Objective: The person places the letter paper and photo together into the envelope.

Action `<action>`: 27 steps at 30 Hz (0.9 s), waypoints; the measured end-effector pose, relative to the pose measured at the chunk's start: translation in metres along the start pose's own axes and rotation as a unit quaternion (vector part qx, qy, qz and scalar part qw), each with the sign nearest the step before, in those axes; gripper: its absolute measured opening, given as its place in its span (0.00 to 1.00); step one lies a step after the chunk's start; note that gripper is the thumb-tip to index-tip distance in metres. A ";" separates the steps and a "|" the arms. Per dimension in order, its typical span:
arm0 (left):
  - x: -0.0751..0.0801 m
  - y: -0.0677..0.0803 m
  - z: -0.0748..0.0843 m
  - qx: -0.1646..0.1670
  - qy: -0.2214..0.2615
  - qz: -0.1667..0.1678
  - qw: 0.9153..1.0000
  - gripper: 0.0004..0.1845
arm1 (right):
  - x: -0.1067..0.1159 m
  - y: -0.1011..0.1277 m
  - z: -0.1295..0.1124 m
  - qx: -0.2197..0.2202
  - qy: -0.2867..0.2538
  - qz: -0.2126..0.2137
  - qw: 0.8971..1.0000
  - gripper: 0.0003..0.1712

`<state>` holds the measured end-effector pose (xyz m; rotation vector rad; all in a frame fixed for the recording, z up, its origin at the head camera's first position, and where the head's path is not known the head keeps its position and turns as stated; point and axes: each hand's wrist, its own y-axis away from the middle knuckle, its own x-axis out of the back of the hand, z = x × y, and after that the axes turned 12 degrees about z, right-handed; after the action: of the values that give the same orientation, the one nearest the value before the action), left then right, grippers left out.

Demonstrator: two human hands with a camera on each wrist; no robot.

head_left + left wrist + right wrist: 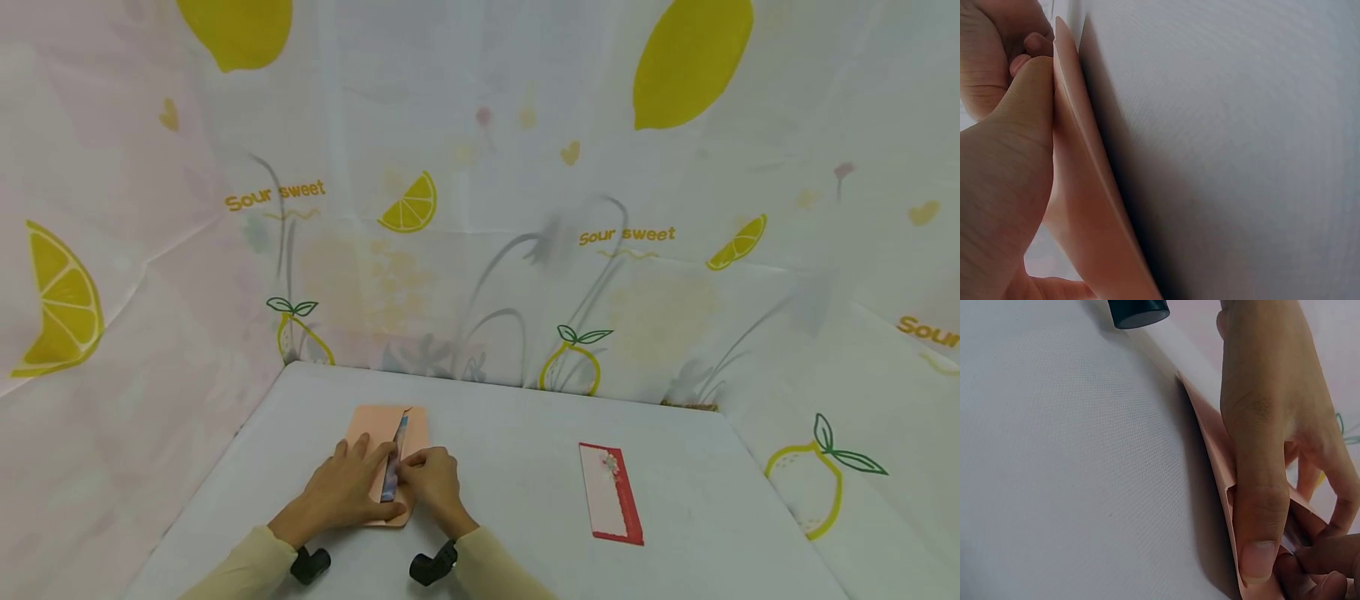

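Note:
A peach envelope (375, 418) lies on the table at the left of the head view. A strip of a blue and purple printed card (389, 486) shows through its long opening. My left hand (337, 487) rests spread over the envelope, its thumb pressing along the near part and the fingers reaching towards the opening. From the other side, my right hand (435, 477) has curled fingers that pinch the card at the opening. In the right wrist view the left thumb lies straight on the envelope (1213, 440); the envelope hides most of the card.
A red and pale pink card (609, 496) with a flower decoration lies further right on the white table (510, 483). Lemon-printed cloth (480, 275) hangs behind and at both sides. Dark wrist cameras (432, 567) sit under both wrists, close over the tabletop.

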<state>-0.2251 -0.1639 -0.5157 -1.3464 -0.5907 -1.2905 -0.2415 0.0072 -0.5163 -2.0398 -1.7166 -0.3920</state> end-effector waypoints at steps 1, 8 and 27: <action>0.000 0.000 0.000 -0.001 0.000 0.000 1.000 0.50 | 0.000 0.000 0.000 0.000 0.001 -0.001 1.000 0.06; 0.003 0.000 0.001 -0.006 0.004 0.003 1.000 0.48 | 0.000 0.001 -0.001 0.014 0.008 -0.001 1.000 0.06; 0.004 0.001 0.002 0.003 0.012 -0.011 1.000 0.49 | 0.027 -0.005 0.004 0.049 -0.043 -0.065 0.996 0.06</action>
<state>-0.2227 -0.1634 -0.5121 -1.3213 -0.5940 -1.3195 -0.2413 0.0325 -0.5059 -1.9085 -1.8879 -0.2584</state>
